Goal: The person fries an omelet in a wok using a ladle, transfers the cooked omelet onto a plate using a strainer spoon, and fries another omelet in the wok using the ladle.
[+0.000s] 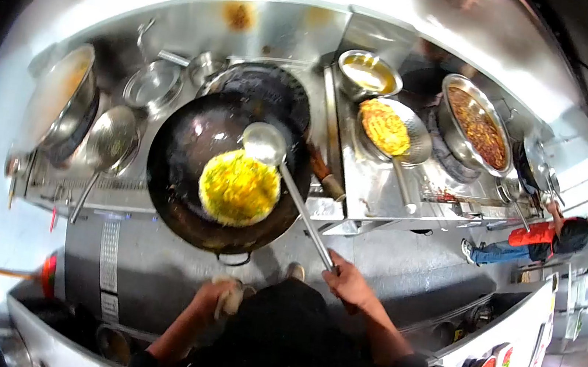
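Note:
A large black wok (181, 139) sits on the stove in front of me, with a loop handle on its near rim. Inside it lies a round, yellow, omelette-like piece of food (240, 190). My right hand (351, 283) is closed around the end of a long-handled metal ladle (265, 142), whose bowl is over the wok at the food's upper edge. Close to my body, below the wok and apart from it, my left hand (208, 300) grips a folded beige cloth (228, 300).
Right of the wok stand a strainer (418, 142) holding yellow food, a bowl of yellow liquid (353, 62) and a basin of dark red-brown contents (476, 126). A skimmer (111, 139) and large pot (67, 98) are at left. Another person (558, 237) works at far right.

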Tool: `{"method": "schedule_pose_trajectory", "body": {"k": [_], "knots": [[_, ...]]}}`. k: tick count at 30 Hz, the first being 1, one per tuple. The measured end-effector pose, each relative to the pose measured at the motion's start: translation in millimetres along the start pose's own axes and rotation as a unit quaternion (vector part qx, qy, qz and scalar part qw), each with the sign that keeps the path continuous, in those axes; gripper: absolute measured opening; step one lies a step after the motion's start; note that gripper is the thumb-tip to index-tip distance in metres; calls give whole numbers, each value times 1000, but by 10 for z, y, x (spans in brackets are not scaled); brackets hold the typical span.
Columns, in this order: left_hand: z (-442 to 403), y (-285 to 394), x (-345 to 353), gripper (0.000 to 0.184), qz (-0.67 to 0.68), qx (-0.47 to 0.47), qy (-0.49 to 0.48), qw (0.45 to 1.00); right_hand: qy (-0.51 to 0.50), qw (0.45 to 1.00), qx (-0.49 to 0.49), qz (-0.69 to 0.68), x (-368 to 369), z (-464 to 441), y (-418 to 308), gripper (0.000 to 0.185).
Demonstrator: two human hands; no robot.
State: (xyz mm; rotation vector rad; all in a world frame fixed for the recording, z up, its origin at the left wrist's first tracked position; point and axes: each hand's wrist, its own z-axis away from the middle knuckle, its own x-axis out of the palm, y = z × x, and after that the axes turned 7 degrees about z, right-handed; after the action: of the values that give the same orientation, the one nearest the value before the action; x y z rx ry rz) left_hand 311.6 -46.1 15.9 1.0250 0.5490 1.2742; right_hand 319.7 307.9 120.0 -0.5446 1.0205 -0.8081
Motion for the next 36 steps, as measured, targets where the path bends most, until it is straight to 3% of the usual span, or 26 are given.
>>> {"method": "schedule_pose_trajectory", "body": {"k": [1,2,3,5,7,9,11,13,15,17,19,22,23,26,32,36], "knots": [[198,487,293,30,-25,5,-36,999,14,999,2,39,23,-60,168,64],[401,973,585,29,-49,11,-72,996,76,991,-56,93,204,-166,516,63],[280,1458,845,26,39,-65,-91,993,76,991,-58,91,278,-178,630,63],[-198,1784,1420,28,226,-91,-152,958,72,992,-64,87,377,-269,788,62],[-926,1863,2052,31,310,-107,-241,913,80,988,-101,83,427,-446,1027,62],[-1362,2105,2751,32,223,-144,-159,951,66,982,-129,118,427,-649,1313,62],[-1933,2169,3261,25,196,-196,-200,940,23,968,-155,196,368,-852,1587,63],[-2264,2216,3725,24,214,-235,-166,934,20,966,-167,196,247,-900,1676,57],[-2827,1854,4014,22,214,-172,-236,932,38,959,-209,186,197,-907,1833,55],[-2510,1844,4193,15,319,58,-272,906,13,929,-332,164,130,-1051,2133,58],[-2682,1723,4363,16,301,185,-339,872,-12,924,-346,163,-84,-1088,2245,54],[-3079,1483,4354,19,174,266,-420,850,-17,936,-298,185,-489,-1245,2051,48],[-3222,1416,4435,19,177,195,-409,874,-13,940,-284,188,-574,-1280,1902,46],[-2801,1793,3995,19,154,128,-330,922,-20,948,-261,181,-772,-1326,1441,42],[-845,2817,2650,20,155,148,-96,972,-70,955,-255,136,-576,-1189,534,37],[-23,2713,1712,26,195,237,115,945,-85,960,-244,105,-241,-982,-3,39]]}}
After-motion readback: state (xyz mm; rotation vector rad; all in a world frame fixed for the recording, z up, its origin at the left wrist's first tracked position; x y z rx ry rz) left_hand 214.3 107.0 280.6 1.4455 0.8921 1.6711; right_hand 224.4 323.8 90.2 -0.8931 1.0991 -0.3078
